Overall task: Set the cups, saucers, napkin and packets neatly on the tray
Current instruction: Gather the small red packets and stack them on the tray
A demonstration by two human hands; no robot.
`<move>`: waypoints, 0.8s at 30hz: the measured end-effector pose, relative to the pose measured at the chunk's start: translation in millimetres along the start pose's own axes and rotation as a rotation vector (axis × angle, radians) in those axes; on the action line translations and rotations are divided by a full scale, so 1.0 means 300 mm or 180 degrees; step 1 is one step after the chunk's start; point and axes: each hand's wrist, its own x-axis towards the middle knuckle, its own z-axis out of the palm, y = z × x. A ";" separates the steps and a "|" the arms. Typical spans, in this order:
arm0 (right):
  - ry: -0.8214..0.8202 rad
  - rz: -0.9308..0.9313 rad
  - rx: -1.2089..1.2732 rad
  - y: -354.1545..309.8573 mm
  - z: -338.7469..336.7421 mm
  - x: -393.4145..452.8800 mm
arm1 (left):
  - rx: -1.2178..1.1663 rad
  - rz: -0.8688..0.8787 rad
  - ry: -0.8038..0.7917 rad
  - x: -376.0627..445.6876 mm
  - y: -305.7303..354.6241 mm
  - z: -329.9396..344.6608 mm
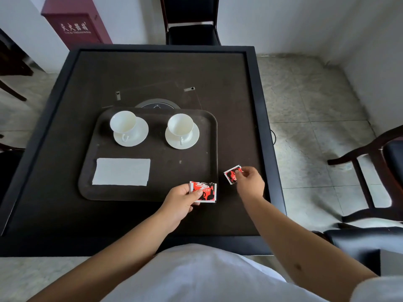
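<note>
A dark brown tray lies on the black table. At its back stand two white cups, the left cup on its saucer and the right cup on its saucer. A white napkin lies flat at the tray's front left. My left hand pinches a red, black and white packet over the tray's front right corner. My right hand holds a second, smaller packet just off the tray's right edge, over the table.
A round dark disc is set in the table behind the tray. Dark chairs stand at the far side and on the right. A red cabinet stands by the back left wall. The table has a raised rim.
</note>
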 end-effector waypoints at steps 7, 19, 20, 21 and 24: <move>-0.0081 0.0488 -0.1383 0.047 0.064 0.074 | -0.0202 -0.0163 -0.0007 -0.015 -0.013 -0.017; -0.0607 -0.0234 0.0721 0.002 -0.028 -0.062 | -0.0371 -0.0372 0.0136 -0.009 -0.026 -0.036; -0.0838 -0.0352 0.0930 -0.010 -0.047 -0.088 | -0.0355 -0.0401 0.0133 -0.007 -0.025 -0.032; -0.1074 -0.0482 0.1057 -0.020 -0.064 -0.113 | -0.0339 -0.0419 0.0112 -0.006 -0.024 -0.028; -0.1545 -0.1062 0.0675 -0.057 -0.104 -0.167 | -0.0305 -0.0449 -0.0070 -0.006 -0.016 -0.013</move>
